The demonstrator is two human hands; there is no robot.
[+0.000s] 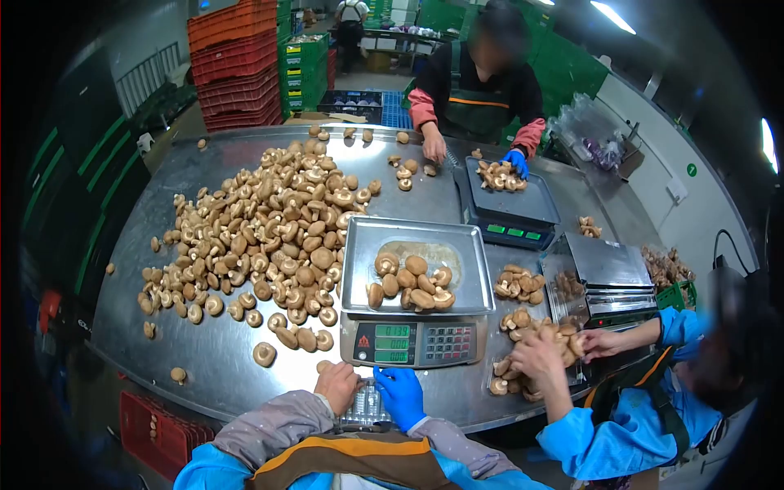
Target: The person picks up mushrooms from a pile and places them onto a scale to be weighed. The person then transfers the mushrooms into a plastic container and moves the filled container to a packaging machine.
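Observation:
At the table's near edge, my bare left hand grips the left side of a clear plastic tray. My right hand, in a blue glove, closes on its right side. My arms and apron partly hide the tray. A shiitake mushroom lies by my left fingertips. Just beyond my hands stands a digital scale with lit green displays. On top of it a metal pan bears several brown mushrooms. A large heap of shiitake mushrooms covers the table to the left.
Across the table, a co-worker with one blue glove handles mushrooms on a second scale. At right another person's hands work over mushroom portions beside a metal machine. Red crates are stacked behind; a red crate sits below left.

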